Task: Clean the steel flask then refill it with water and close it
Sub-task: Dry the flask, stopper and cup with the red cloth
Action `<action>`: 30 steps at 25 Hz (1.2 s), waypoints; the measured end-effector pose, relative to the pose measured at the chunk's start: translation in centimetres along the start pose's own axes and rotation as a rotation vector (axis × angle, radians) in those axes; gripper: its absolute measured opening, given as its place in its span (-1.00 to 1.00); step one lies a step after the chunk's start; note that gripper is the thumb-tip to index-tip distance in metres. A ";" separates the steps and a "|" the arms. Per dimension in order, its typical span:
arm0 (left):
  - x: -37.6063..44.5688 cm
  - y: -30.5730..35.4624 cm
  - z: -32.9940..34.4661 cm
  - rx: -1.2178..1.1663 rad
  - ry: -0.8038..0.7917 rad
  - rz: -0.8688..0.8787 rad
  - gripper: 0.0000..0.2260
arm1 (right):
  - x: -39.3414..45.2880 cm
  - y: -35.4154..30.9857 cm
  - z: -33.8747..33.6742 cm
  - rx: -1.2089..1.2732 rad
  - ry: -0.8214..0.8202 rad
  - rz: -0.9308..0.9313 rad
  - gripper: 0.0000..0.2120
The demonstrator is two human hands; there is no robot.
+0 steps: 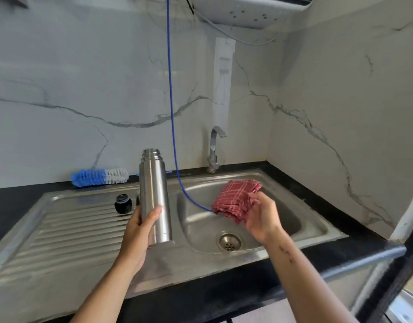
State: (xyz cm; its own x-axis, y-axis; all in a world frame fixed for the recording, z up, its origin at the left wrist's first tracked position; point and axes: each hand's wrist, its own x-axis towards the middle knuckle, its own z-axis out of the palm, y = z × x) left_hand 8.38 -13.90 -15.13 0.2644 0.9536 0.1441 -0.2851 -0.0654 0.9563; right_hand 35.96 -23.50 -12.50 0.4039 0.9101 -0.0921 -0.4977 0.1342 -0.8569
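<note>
**Flask open, held upright at sink edge**

Landmark = stainless steel sink w/ ribbed drainboard (68,231). L hand (140,231) wraps lower half of tall cylindrical brushed-steel flask (155,197), thumb across the front, fingers round the back. Flask upright, mouth uncapped, base at the strip between drainboard and basin; can't tell if it's resting or just above. R hand (261,217) over the basin, fingers curled, pinching a folded red-and-white checked cloth (235,199) by its near edge; cloth apart from flask. Small black round flask cap (123,203) sits on drainboard, just left of flask. Blue-and-white bristle bottle brush (99,177) lies on black counter behind drainboard, at the wall. Thin blue cord (171,101) hangs from above into basin, ends behind cloth. Chrome tap (215,148) at sink's back rim, round drain (229,241) near basin front
</note>
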 end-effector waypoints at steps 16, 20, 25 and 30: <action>-0.7 -0.4 -0.9 0.238 0.105 0.027 -0.50 | -3.3 12.5 13.6 -0.325 0.023 -0.183 -0.57; -1.3 -0.6 -0.5 0.232 -0.143 0.026 -0.41 | -3.9 13.5 14.6 -0.328 0.107 -0.291 -0.50; -0.7 -1.6 -0.3 0.316 -0.097 -0.027 -0.46 | -4.4 12.8 13.8 -0.369 0.033 -0.422 -0.49; -0.6 -1.1 -0.5 0.340 -0.070 -0.066 -0.83 | -4.6 14.1 13.5 -0.729 -0.155 -0.625 -0.36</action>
State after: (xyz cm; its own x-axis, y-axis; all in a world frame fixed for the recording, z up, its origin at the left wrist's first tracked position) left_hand 8.10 -14.31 -16.38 0.3383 0.9372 0.0849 0.0543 -0.1095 0.9925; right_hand 16.77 -20.54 -17.31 0.3029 0.8058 0.5089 0.3904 0.3822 -0.8375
